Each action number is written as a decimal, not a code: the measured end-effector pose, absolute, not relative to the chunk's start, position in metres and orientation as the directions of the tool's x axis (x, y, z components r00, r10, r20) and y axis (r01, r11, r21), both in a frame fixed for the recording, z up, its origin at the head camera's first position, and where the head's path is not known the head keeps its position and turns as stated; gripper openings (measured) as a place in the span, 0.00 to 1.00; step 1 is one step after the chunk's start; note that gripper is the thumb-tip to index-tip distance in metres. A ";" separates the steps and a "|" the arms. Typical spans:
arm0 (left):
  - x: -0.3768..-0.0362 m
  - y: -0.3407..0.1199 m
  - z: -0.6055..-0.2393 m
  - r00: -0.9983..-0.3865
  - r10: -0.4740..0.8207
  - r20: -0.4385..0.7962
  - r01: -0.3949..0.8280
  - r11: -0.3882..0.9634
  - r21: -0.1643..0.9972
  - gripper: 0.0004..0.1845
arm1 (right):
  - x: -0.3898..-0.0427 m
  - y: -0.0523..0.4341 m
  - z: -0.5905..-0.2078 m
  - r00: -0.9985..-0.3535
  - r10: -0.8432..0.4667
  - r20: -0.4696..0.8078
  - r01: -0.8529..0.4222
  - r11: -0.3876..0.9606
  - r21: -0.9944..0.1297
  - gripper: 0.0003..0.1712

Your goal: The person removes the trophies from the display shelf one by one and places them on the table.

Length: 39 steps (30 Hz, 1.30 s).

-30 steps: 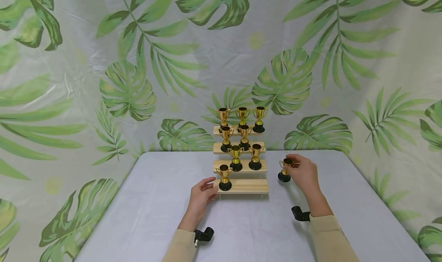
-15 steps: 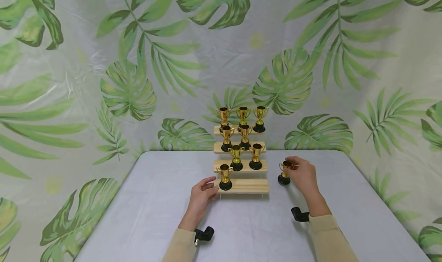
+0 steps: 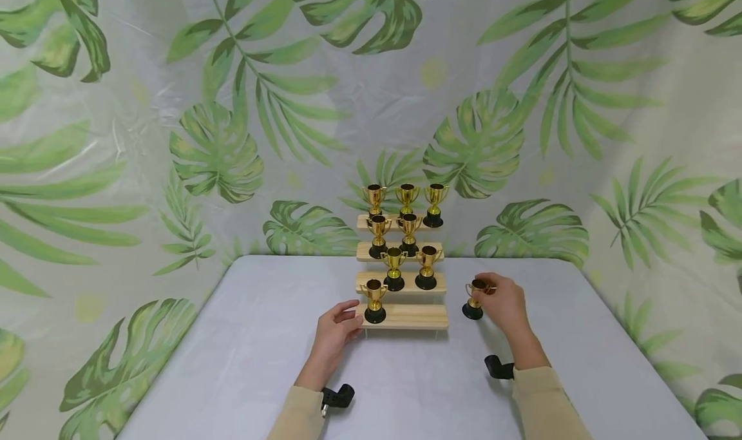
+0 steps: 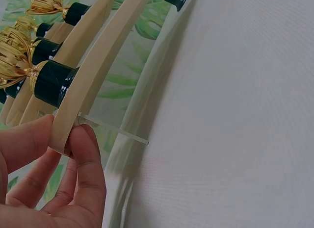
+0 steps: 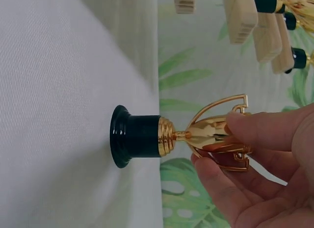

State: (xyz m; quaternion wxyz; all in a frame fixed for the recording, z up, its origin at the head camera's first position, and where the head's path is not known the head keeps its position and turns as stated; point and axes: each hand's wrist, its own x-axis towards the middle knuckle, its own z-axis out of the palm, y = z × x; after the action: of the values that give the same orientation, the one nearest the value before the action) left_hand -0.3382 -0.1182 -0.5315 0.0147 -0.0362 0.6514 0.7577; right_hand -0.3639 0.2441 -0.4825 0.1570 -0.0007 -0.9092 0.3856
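- Eight little gold trophies are lined up on a stepped wooden stand (image 3: 406, 316), and a ninth gold trophy (image 3: 473, 298) stands by itself on the table (image 3: 243, 363), just off the stand's right end.
- Right hand (image 3: 503, 303) is pinching that lone trophy by its cup; in the right wrist view the thumb and fingers (image 5: 265, 130) wrap the gold bowl near one handle, while its black base (image 5: 128, 136) sits flat on the white tablecloth.
- Left hand (image 3: 336, 329) is at the left end of the bottom step. In the left wrist view thumb and fingertips (image 4: 83, 154) pinch the end of that wooden board (image 4: 86, 81), so it's curled onto the stand, not spread.
- The trophy on the bottom step (image 3: 374, 301) is right beside the left hand, not touching it as far as I can see.
- Behind everything hangs a leaf-print backdrop (image 3: 174, 105), and both sleeves are beige.
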 end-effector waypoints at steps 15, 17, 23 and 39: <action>-0.338 -0.128 -0.537 -0.997 -0.024 -0.068 -0.064 -0.143 0.988 0.25 | -0.367 0.239 -0.492 -0.956 0.100 0.277 -0.132 0.695 -0.707 0.21; -0.339 -0.128 -0.536 -0.998 -0.021 -0.065 -0.061 -0.145 0.988 0.25 | -0.367 0.239 -0.491 -0.955 0.095 0.280 -0.137 0.697 -0.704 0.21; -0.340 -0.126 -0.535 -0.997 -0.026 -0.072 -0.067 -0.147 0.987 0.23 | -0.365 0.243 -0.482 -0.964 0.071 0.255 -0.133 0.704 -0.698 0.31; -0.343 -0.121 -0.536 -0.997 -0.021 -0.072 -0.068 -0.151 0.986 0.24 | -0.323 0.232 -0.414 -0.885 0.111 0.451 -0.261 0.685 -0.680 0.26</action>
State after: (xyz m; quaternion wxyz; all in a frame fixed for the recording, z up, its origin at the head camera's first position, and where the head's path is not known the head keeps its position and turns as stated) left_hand -0.3430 -0.1206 -0.5360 0.0153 -0.0341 0.6513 0.7579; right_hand -0.3231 0.2316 -0.4136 0.2357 0.0420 -0.8871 0.3946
